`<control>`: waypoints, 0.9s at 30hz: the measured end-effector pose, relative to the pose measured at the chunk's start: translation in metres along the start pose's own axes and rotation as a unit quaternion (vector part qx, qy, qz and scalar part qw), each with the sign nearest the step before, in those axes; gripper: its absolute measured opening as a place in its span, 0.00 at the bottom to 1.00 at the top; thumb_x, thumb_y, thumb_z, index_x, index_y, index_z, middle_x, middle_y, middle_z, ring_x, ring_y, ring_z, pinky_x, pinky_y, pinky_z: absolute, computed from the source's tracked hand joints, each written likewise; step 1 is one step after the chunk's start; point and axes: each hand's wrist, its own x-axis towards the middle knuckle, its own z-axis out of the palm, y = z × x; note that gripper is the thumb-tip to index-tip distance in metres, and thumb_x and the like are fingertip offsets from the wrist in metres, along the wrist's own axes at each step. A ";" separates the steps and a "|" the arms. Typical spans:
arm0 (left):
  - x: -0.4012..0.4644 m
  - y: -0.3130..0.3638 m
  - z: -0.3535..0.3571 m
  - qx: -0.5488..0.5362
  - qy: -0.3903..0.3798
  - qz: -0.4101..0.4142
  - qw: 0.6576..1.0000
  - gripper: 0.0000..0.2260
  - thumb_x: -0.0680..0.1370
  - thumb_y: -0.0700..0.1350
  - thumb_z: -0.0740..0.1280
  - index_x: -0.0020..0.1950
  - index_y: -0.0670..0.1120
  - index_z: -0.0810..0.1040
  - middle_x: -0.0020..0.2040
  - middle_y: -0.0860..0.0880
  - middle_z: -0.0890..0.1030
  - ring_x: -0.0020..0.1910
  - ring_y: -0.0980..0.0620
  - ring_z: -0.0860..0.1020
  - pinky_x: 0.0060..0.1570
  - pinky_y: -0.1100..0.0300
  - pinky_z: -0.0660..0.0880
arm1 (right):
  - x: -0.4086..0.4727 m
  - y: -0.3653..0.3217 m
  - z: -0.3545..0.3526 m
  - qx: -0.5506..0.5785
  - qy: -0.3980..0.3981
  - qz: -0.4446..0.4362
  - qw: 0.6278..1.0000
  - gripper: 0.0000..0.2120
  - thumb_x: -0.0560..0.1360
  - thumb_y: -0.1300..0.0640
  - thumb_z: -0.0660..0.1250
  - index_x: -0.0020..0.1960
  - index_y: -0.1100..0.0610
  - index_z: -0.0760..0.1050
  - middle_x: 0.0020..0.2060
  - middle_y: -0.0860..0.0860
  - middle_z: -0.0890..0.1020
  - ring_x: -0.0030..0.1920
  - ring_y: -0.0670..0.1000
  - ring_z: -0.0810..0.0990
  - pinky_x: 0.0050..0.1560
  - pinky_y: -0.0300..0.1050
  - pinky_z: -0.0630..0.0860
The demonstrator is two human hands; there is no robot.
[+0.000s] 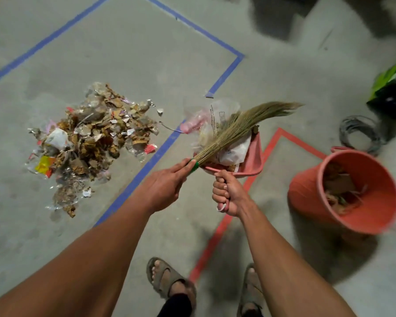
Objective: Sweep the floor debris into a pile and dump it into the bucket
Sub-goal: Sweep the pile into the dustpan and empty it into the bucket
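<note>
A pile of debris (87, 143), torn paper, cardboard bits and plastic wrap, lies on the concrete floor at the left. My left hand (165, 186) grips the green-bound neck of a straw hand broom (236, 126), whose bristles lie across the load in a pink dustpan (254, 156). The dustpan holds paper and clear plastic and is off the floor. My right hand (229, 195) grips the dustpan's handle. An orange bucket (311, 193) stands at the right, tilted in the view, with some scraps inside.
Blue tape lines (144, 170) and red tape lines (217, 234) mark the floor. A coil of grey wire (361, 133) lies behind the bucket. A green and black bag (391, 90) sits at the far right. My sandalled feet (169, 280) are at the bottom.
</note>
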 end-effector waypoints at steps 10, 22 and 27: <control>0.087 0.212 0.064 0.003 -0.038 0.107 0.993 0.30 0.85 0.45 0.59 0.84 0.62 0.52 0.83 0.61 0.57 0.65 0.41 0.79 0.55 0.48 0.80 | -0.142 -0.082 -0.186 0.061 0.061 -0.074 0.994 0.19 0.81 0.59 0.59 0.32 0.52 0.63 0.20 0.45 0.58 0.17 0.43 0.54 0.14 0.37 0.54; 0.178 0.413 0.167 0.024 -0.121 0.192 0.974 0.28 0.86 0.45 0.57 0.85 0.59 0.52 0.83 0.57 0.58 0.70 0.41 0.76 0.63 0.48 0.77 | -0.225 -0.137 -0.394 0.188 0.105 -0.079 0.973 0.19 0.81 0.58 0.61 0.32 0.51 0.65 0.21 0.44 0.59 0.17 0.42 0.56 0.16 0.37 0.52; 0.201 0.440 0.215 0.036 -0.173 0.175 0.969 0.27 0.87 0.44 0.56 0.85 0.57 0.53 0.83 0.55 0.59 0.73 0.41 0.73 0.67 0.47 0.74 | -0.209 -0.144 -0.452 0.240 0.114 -0.042 0.963 0.19 0.81 0.58 0.63 0.32 0.52 0.67 0.21 0.44 0.61 0.18 0.41 0.58 0.18 0.36 0.53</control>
